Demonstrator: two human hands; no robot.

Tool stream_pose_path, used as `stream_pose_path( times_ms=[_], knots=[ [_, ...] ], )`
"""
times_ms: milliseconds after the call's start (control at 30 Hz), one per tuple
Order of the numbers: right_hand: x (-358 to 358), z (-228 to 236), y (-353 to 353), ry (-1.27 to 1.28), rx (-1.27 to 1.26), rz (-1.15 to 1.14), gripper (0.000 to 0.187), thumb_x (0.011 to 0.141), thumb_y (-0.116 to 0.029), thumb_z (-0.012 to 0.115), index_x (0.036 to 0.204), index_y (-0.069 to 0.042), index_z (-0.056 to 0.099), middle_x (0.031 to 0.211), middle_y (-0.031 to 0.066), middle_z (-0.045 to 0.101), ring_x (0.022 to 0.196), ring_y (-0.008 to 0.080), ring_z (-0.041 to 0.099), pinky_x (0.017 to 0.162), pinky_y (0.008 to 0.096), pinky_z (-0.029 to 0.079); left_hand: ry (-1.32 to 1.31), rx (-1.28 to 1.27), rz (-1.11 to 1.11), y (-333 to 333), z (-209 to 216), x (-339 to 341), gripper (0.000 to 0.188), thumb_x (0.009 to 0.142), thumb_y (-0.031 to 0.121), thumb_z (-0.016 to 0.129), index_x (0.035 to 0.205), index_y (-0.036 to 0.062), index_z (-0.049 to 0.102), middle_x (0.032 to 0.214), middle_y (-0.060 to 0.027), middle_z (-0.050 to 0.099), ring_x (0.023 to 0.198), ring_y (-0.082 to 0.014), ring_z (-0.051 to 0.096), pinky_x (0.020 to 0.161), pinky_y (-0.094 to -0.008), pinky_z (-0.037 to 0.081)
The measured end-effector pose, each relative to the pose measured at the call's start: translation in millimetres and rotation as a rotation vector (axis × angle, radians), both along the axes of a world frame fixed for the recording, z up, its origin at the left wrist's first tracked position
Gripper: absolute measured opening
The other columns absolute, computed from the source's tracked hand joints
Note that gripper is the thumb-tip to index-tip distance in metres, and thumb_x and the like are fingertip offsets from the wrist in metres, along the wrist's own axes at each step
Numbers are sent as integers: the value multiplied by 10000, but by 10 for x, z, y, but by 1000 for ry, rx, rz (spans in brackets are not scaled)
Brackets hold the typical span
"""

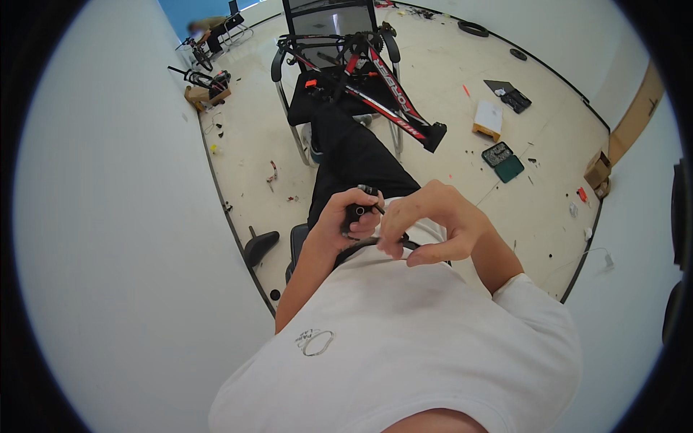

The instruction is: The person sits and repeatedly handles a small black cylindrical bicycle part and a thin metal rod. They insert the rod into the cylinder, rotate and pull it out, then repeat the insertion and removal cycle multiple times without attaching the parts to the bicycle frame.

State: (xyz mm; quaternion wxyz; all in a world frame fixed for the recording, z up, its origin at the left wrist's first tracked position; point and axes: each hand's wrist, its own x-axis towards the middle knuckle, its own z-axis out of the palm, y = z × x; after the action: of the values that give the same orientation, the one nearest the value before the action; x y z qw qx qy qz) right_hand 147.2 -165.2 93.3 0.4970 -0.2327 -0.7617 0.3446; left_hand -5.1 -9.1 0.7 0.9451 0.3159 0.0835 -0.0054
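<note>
White shirt nearest, black component sits inside left grip.

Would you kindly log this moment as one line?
left hand: gripping black part | right hand: close by, contact unclear | red-and-black bike frame: across chair | black saddle: on floor

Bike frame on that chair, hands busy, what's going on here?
A person's left hand grips a small black part. The right hand is close by, fingers blurred; whether it holds anything is unclear. The bicycle frame lies on the mesh-backed chair, in neither hand. A bicycle saddle lies on the floor at left.
</note>
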Motion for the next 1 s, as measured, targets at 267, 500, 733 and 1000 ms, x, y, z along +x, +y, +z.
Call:
stream_pose_path(
  times_ms=[267, 500, 733, 1000],
  knots=[
    [58, 16, 9, -191, -70, 261, 197, 795, -19, 741, 985, 18, 703, 841, 70, 718, 752, 207, 679, 764, 297, 520, -64, 147, -197, -102, 2, 46, 151, 843, 133, 541, 787, 1, 588, 529, -24, 461, 373, -73, 332, 334, -231, 211],
    [-1, -67, 10, -7, -147, -31, 153, 784, -15, 764, 911, -32, 678, 833, 57, 713, 826, 179, 680, 883, 306, 522, -71, 231, 68, -87, 66, -18, 164, 857, 146, 532, 801, -4, 569, 524, -22, 458, 379, -80, 347, 360, -241, 233],
    [-126, -206, 159, 246, 228, -431, 299, 843, 108, 650, 760, -3, 385, 980, 236, 696, 884, 231, 711, 745, 320, 577, -296, 32, 259, -3, -5, -4, 213, 925, 207, 505, 853, 15, 561, 628, -34, 496, 437, -107, 397, 401, -234, 297],
    [-185, -503, 534, 898, -190, -614, 299, 908, 34, 601, 719, -50, 384, 987, 271, 672, 961, 269, 684, 844, 365, 602, -167, 436, 1122, -40, 12, 68, 130, 930, 113, 576, 915, -17, 575, 668, -59, 523, 505, -136, 455, 452, -271, 333]
  ],
)
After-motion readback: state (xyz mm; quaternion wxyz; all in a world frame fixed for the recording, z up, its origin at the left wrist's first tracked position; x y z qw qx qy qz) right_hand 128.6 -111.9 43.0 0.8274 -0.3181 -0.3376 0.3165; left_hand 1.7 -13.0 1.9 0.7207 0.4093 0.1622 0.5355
